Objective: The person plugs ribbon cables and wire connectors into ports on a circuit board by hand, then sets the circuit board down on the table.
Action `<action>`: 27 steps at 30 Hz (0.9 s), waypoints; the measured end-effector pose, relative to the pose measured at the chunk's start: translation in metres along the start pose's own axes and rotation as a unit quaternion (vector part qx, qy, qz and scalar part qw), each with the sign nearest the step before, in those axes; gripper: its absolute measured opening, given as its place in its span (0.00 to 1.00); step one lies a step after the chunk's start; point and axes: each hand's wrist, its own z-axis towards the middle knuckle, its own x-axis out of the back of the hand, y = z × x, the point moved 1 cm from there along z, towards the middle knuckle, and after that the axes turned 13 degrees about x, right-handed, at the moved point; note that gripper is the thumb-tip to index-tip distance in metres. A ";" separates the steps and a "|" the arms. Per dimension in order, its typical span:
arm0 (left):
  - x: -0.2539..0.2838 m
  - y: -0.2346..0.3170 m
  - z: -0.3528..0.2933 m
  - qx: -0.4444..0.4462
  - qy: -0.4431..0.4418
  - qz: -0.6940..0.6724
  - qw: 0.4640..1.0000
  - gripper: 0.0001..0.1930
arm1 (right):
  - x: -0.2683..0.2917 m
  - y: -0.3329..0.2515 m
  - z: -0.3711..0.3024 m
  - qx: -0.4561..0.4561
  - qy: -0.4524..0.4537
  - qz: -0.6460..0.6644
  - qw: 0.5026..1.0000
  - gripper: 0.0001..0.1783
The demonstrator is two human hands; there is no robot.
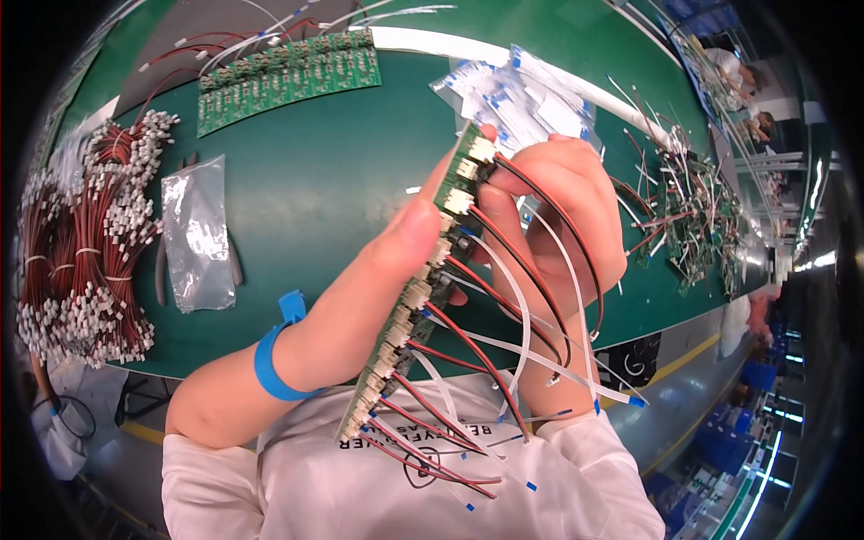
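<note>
A long green circuit board panel (393, 337) stands tilted on its edge in front of my chest. My left hand (396, 247), a blue band round its wrist, grips it with the thumb along the near face. Cream connectors line the panel. Red-and-black cables (531, 256) and white flat ribbon cables (525, 315) with blue ends hang from it to the right. My right hand (567, 198) is closed at the panel's upper end, thumb and forefinger bent together beside the top connectors. What sits between those fingertips is hidden.
Bundled red-and-black cables (94, 234) with white plugs lie at the left, beside a clear plastic bag (196, 238) over a grey-handled tool. Another green board panel (292, 81) lies at the back. Bagged white ribbon cables (540, 99) lie behind my hands, a pile of wired boards (693, 211) at right.
</note>
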 end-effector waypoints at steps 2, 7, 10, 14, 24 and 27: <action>0.003 -0.001 0.000 0.004 -0.014 -0.015 1.000 0.35 | -0.001 0.004 -0.003 0.007 0.003 0.003 1.000 0.12; 0.010 -0.006 0.001 0.030 -0.037 -0.050 0.998 0.33 | 0.001 -0.002 0.002 -0.019 -0.054 0.001 0.998 0.15; 0.011 -0.001 0.000 0.016 -0.041 -0.019 0.999 0.31 | -0.003 0.001 0.001 -0.041 -0.016 -0.008 0.999 0.14; 0.006 0.001 -0.004 0.039 -0.029 -0.031 0.998 0.29 | 0.000 -0.006 0.014 -0.028 -0.032 -0.023 0.999 0.14; 0.016 -0.003 0.004 0.030 0.039 -0.173 0.984 0.28 | -0.011 -0.005 0.006 -0.151 -0.060 -0.017 0.987 0.07; 0.015 -0.003 0.004 -0.012 0.053 -0.153 0.987 0.27 | -0.014 -0.005 0.011 -0.121 -0.061 -0.028 0.990 0.07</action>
